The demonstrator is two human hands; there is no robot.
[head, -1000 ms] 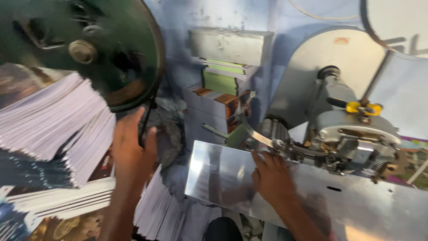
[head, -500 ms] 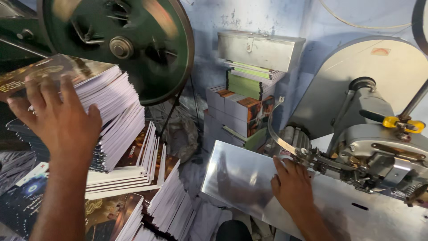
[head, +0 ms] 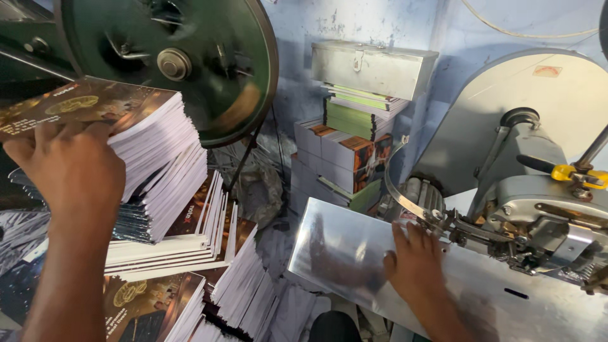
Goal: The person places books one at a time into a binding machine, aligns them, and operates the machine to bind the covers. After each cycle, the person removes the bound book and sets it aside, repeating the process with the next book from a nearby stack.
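Brown-covered booklet stack (head: 136, 149) at 10 o'clock: my left hand (head: 73, 168) gripped its top edge. My right hand (head: 415, 266) lay flat, fingers spread, on steel plate (head: 342, 253) at 4 o'clock.

Two hands (head: 73, 171), one flywheel (head: 171, 63), one metal box (head: 372, 68)
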